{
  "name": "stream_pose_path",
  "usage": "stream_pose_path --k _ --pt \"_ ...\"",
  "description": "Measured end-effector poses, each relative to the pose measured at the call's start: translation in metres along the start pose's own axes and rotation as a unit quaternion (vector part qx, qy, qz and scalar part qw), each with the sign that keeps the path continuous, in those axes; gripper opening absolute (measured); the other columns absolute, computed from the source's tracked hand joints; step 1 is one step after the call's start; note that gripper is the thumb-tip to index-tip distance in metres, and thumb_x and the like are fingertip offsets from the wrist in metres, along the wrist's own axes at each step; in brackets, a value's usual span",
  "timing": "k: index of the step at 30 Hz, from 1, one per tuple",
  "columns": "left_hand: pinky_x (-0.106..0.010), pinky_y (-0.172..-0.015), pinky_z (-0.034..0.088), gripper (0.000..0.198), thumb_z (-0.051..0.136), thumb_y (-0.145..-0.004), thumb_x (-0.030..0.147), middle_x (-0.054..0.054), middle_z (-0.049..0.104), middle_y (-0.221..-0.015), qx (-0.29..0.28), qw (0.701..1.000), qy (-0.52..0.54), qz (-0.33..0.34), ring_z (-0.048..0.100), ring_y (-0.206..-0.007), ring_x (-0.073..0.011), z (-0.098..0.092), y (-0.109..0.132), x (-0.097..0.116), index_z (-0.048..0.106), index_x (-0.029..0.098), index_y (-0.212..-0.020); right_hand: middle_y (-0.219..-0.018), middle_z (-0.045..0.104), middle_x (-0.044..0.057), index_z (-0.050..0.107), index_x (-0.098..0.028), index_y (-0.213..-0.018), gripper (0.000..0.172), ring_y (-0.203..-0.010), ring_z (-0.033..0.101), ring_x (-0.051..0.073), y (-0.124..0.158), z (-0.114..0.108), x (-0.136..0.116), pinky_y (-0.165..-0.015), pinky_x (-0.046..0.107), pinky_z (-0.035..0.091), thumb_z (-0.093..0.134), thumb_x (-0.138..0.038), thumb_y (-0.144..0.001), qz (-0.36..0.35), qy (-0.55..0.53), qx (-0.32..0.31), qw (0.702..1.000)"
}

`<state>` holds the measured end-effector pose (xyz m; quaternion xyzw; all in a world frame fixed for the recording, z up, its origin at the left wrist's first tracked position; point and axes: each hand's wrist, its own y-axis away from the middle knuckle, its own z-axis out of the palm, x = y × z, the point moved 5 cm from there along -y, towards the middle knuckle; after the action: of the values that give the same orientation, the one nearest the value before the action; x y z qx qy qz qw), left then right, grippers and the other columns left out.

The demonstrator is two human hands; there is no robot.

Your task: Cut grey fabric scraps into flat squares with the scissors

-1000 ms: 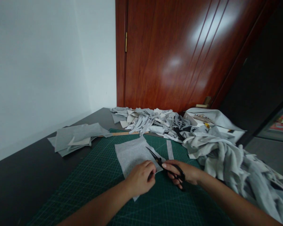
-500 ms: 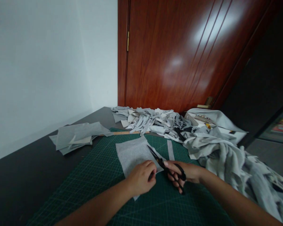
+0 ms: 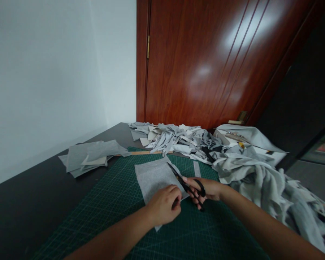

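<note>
A light grey piece of fabric [image 3: 154, 177] lies on the green cutting mat [image 3: 111, 206]. My left hand [image 3: 165, 204] rests over its near part with curled fingers, gripping the fabric; the fingertips are mostly hidden. In my right hand [image 3: 199, 191] is a pair of black scissors [image 3: 181, 180], thumb through one handle loop. The blades point away and to the left, nearly closed, along the fabric's right edge. A narrow grey strip [image 3: 196, 169] lies apart on the mat, right of the scissors.
Stacked grey fabric pieces [image 3: 94, 155] lie on the dark table [image 3: 29, 202] at left. Behind the mat is a heap of fabric scraps [image 3: 176, 139]. Crumpled grey cloth [image 3: 249, 169] and a white box [image 3: 273, 156] stand at right. A wooden door [image 3: 189, 72] rises behind.
My right hand and the scissors have moved slightly left and away, farther along the fabric's right edge. My left hand stays on the fabric. The view has shifted slightly.
</note>
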<state>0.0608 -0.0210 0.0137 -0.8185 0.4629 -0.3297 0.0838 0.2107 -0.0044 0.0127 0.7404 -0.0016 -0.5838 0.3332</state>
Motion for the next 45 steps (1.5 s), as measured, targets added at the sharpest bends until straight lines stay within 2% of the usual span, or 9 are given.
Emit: stream_pose_path --k 9,14,19,27,32,35,39,42,45 --pt "-0.028 -0.073 0.044 0.019 0.051 -0.070 0.006 -0.001 0.059 -0.087 -0.012 1.000 0.001 -0.009 0.056 -0.081 -0.0178 0.002 0.000 -0.001 0.048 0.021 -0.081 -0.056 0.047 -0.007 0.049 -0.018 -0.073 0.064 -0.041 0.047 0.007 0.004 0.005 -0.003 -0.037 0.020 0.047 0.059 -0.080 -0.067 -0.025 -0.001 0.014 1.000" --pt "-0.028 -0.072 0.044 0.019 0.051 -0.069 0.006 -0.002 0.059 -0.086 -0.012 1.000 0.000 -0.007 0.057 -0.081 -0.0184 0.002 0.000 -0.001 0.048 0.020 -0.080 -0.051 0.046 -0.008 0.048 -0.019 -0.071 0.062 -0.038 0.042 0.006 0.007 0.010 -0.010 -0.034 0.017 0.039 0.056 -0.080 -0.069 -0.042 0.014 0.019 0.999" --pt "-0.028 -0.072 0.043 0.020 0.051 -0.069 0.005 -0.002 0.058 -0.085 -0.004 1.000 0.003 -0.002 0.056 -0.080 -0.0180 0.000 0.000 0.000 0.049 0.020 -0.081 -0.051 0.043 -0.009 0.047 -0.019 -0.070 0.061 -0.037 0.041 0.005 0.006 0.009 -0.007 -0.033 0.017 0.040 0.060 -0.079 -0.067 -0.054 0.012 0.036 0.998" --pt "-0.029 -0.072 0.044 0.020 0.051 -0.069 0.004 -0.002 0.059 -0.086 -0.004 1.000 0.008 -0.008 0.056 -0.080 -0.0184 -0.001 0.000 0.001 0.049 0.020 -0.081 -0.056 0.044 -0.010 0.046 -0.019 -0.075 0.058 -0.037 0.043 0.005 0.005 0.006 -0.002 -0.031 0.015 0.037 0.060 -0.075 -0.071 -0.072 0.027 0.045 0.996" --pt "-0.028 -0.079 0.044 0.022 0.050 -0.068 0.001 -0.002 0.062 -0.090 0.007 0.997 0.072 -0.027 0.057 -0.087 -0.0180 -0.002 -0.002 -0.007 0.050 0.020 -0.080 -0.056 0.044 -0.009 0.047 -0.019 -0.077 0.058 -0.037 0.042 0.004 0.011 0.001 0.000 -0.031 0.016 0.040 0.060 -0.075 -0.071 -0.061 0.013 0.035 0.997" --pt "-0.026 -0.080 0.045 0.019 0.052 -0.070 0.003 -0.001 0.066 -0.093 -0.034 0.989 0.132 -0.063 0.060 -0.087 -0.0164 -0.001 -0.002 -0.015 0.052 0.020 -0.078 -0.057 0.047 -0.008 0.048 -0.019 -0.078 0.061 -0.039 0.045 0.005 0.015 -0.003 0.004 -0.033 0.016 0.042 0.061 -0.077 -0.069 -0.042 0.000 0.014 0.999" --pt "-0.023 -0.075 0.044 0.016 0.052 -0.068 0.004 0.002 0.068 -0.093 -0.132 0.963 0.212 -0.102 0.061 -0.086 -0.0144 -0.004 0.000 -0.021 0.054 0.019 -0.074 -0.060 0.049 -0.007 0.048 -0.018 -0.078 0.062 -0.043 0.050 0.007 0.022 -0.008 0.015 -0.038 0.022 0.052 0.060 -0.078 -0.069 -0.016 -0.009 -0.019 1.000" --pt "-0.021 -0.069 0.043 0.013 0.053 -0.066 0.007 0.003 0.067 -0.084 -0.207 0.931 0.274 -0.122 0.060 -0.079 -0.0137 -0.012 0.002 -0.023 0.055 0.018 -0.070 -0.062 0.050 -0.005 0.049 -0.016 -0.077 0.062 -0.044 0.051 0.007 0.031 -0.011 0.021 -0.039 0.023 0.053 0.057 -0.077 -0.072 -0.020 -0.002 -0.044 0.999" --pt "-0.022 -0.060 0.041 0.006 0.056 -0.072 0.021 0.003 0.063 -0.069 -0.275 0.888 0.334 -0.156 0.058 -0.064 -0.0131 -0.015 0.005 -0.025 0.054 0.018 -0.068 -0.062 0.051 -0.005 0.050 -0.016 -0.080 0.063 -0.043 0.052 0.007 0.041 -0.016 0.027 -0.040 0.024 0.054 0.058 -0.078 -0.072 -0.012 -0.003 -0.064 0.998"
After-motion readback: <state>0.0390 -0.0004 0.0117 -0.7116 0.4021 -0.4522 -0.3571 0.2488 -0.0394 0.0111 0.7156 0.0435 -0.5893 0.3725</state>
